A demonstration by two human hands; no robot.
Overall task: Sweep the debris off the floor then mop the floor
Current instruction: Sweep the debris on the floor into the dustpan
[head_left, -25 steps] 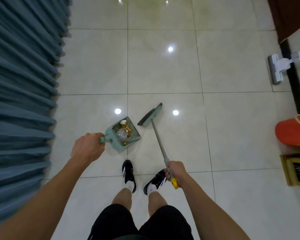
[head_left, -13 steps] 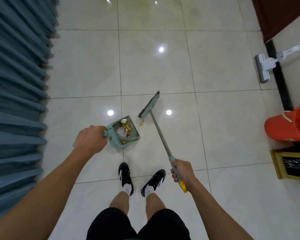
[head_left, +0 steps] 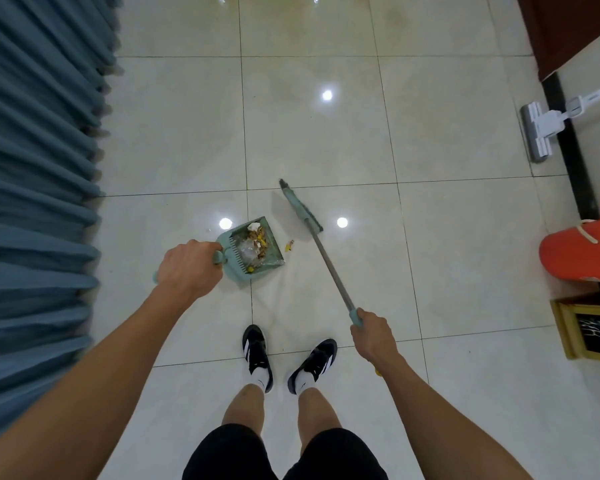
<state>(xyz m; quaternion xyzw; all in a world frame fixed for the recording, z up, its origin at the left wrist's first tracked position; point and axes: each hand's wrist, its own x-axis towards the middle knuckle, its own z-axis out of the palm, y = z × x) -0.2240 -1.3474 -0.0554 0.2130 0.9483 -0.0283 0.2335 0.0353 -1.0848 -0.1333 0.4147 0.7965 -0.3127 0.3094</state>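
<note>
**Dustpan loaded, two scraps loose beside its mouth**

Left hand (head_left: 187, 265) grips the handle of the teal dustpan (head_left: 257, 251), fingers curled round it, knuckles up; pan sits low at the tiled floor (head_left: 465, 237), mouth facing away from the person and to the right; whether its lip touches the tile cannot be told. Inside the pan: debris (head_left: 255, 242), brown and yellow bits, white scraps and something clear and crinkled, heaped toward the far edge.

Right hand (head_left: 373, 336) wraps the teal grip of the broom (head_left: 300, 211), fingers closed round the shaft; a yellow end cap shows just below the wrist. Grey shaft slants up and left from the hand; broom head lies beyond and right of the pan, apart from it.

Loose scraps (head_left: 289, 246), yellow-brown and small, on the floor just off the pan's right corner, between pan and broom shaft.

Mop (head_left: 537, 131), white with a flat grey head, leans at the far right wall; orange bucket (head_left: 579, 251) on its side nearer, a framed board (head_left: 593, 329) below it. Blue-grey curtain (head_left: 39, 168) along the left; two black-and-white shoes (head_left: 257, 355) stand on the tiles.
</note>
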